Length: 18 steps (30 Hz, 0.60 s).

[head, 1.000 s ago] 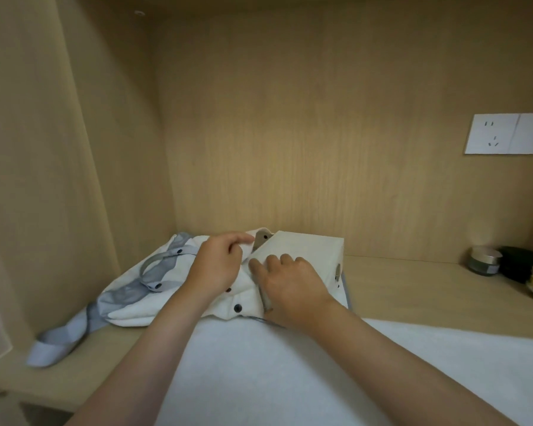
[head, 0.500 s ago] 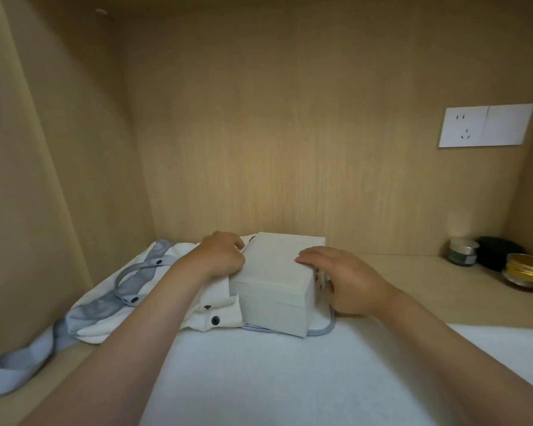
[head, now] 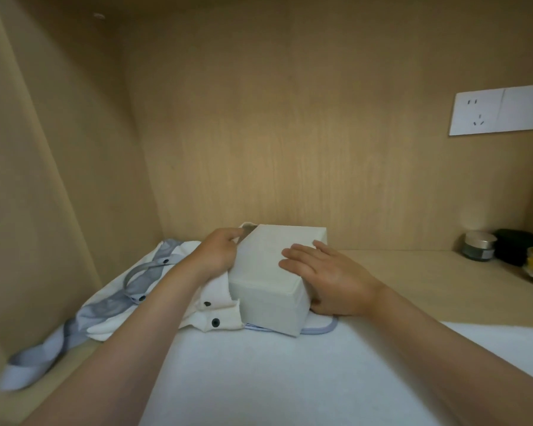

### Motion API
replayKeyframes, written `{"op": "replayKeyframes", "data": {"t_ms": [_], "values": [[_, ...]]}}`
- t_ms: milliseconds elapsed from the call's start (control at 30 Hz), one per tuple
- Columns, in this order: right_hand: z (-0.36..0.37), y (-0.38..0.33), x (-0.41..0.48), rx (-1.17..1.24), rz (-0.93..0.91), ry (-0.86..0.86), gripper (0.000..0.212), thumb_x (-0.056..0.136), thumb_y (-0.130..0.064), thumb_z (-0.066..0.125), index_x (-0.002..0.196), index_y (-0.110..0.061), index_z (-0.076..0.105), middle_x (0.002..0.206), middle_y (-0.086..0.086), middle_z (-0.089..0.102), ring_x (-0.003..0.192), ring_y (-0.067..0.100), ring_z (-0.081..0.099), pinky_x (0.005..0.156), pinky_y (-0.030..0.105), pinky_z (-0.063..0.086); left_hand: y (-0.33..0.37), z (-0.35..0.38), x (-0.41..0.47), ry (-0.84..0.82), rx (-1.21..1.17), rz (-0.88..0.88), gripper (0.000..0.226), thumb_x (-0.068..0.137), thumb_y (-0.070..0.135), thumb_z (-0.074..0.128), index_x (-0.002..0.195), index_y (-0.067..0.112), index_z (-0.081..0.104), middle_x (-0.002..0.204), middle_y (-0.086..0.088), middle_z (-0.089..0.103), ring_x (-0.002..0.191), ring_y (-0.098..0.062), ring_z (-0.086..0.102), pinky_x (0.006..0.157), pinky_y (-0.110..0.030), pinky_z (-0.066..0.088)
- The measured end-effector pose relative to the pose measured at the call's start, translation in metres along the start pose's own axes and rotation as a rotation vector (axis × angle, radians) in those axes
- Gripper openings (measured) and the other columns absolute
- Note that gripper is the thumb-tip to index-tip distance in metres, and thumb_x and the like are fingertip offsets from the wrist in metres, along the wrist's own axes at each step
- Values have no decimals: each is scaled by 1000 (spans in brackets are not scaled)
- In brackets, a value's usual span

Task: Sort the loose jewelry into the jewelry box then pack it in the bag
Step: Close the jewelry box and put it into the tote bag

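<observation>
Head view, down into a wooden alcove. Grips the cloth rim of the white bag point(head: 210, 315) with the left hand point(head: 217, 253), fingers point(head: 230, 238) curled round the fabric right against the left wall of the closed jewelry box point(head: 268, 281). Lays the right hand point(head: 330, 281) over the box's right top edge, fingers point(head: 299, 250) straight, slightly spread, flat on the lid; thumb down beside the right wall, mostly hidden. Places the box upright between both hands, at the bag's mouth; cannot tell how far inside. Shows its near corner over a pale blue cord point(head: 323, 330) on the white towel point(head: 290, 379). Shows the grey strap point(head: 105, 305) trailing left, and a silver-lidded jar point(head: 480, 245) far right on the counter point(head: 428, 281), well apart.
</observation>
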State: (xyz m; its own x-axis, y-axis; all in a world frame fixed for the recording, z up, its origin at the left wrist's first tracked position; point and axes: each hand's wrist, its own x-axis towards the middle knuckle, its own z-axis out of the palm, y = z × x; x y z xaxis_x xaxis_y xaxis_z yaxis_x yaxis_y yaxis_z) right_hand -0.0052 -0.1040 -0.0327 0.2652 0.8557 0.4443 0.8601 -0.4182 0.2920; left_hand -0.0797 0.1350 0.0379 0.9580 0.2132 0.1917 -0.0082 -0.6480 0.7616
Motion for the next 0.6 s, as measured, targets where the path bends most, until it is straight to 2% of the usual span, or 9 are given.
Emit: {"op": "replayKeyframes", "data": {"t_ms": [67,133,167,233,300,400,500,533,600], "values": [[-4,-6,9,-23,-43,28,92,63,-35,85,142,-18,43,148,10,50,138,28,47,110,54,41,5,-5,1,26,-14,22,48,99,-1,33,119,28,65,102,12,60,91,-7,57,76,-17,47],[-9,-9,20,-21,-59,14,93,63,-34,84,144,-18,41,150,10,47,141,28,43,114,52,36,11,-11,-2,8,-4,52,47,99,0,33,117,34,61,96,22,59,85,5,56,66,-4,43],[-10,-9,25,3,-59,-6,93,64,-34,83,145,-19,40,153,9,45,143,27,39,116,51,32,12,-13,-3,8,12,60,50,98,-2,32,117,35,59,100,24,60,88,9,56,69,0,40],[-8,-13,34,59,-59,-53,89,68,-32,78,147,-20,38,155,7,40,146,25,34,118,50,28,11,-19,-4,34,37,56,54,97,-4,30,133,27,57,130,15,58,115,3,54,89,-3,35],[-3,-18,39,72,-59,-51,86,69,-32,76,147,-21,39,154,5,41,145,23,35,116,51,33,6,-26,-4,30,68,48,56,97,-3,29,142,21,53,148,6,47,127,-5,47,94,-6,34],[2,-23,46,121,-43,-20,88,66,-28,79,144,-21,41,151,5,45,142,24,39,109,49,43,1,-32,-10,-60,86,57,57,97,-3,34,139,28,55,142,11,51,115,0,50,81,-4,39],[4,-27,61,130,-39,7,91,63,-27,82,144,-20,41,150,5,45,141,24,40,97,44,52,-3,-38,-16,-85,102,60,67,91,-9,37,142,32,52,143,13,49,125,-3,48,96,-13,42],[4,-28,68,129,-31,7,92,62,-28,82,144,-20,40,150,5,44,141,24,39,94,43,53,-3,-40,-18,-85,101,53,71,89,-11,35,143,32,51,142,15,47,127,-2,45,96,-11,41],[7,-33,84,124,-21,2,95,60,-29,83,144,-19,39,147,6,45,138,25,41,88,41,55,-2,-44,-22,-75,80,55,73,88,-15,32,142,31,50,136,20,44,123,3,41,85,2,36]]}}
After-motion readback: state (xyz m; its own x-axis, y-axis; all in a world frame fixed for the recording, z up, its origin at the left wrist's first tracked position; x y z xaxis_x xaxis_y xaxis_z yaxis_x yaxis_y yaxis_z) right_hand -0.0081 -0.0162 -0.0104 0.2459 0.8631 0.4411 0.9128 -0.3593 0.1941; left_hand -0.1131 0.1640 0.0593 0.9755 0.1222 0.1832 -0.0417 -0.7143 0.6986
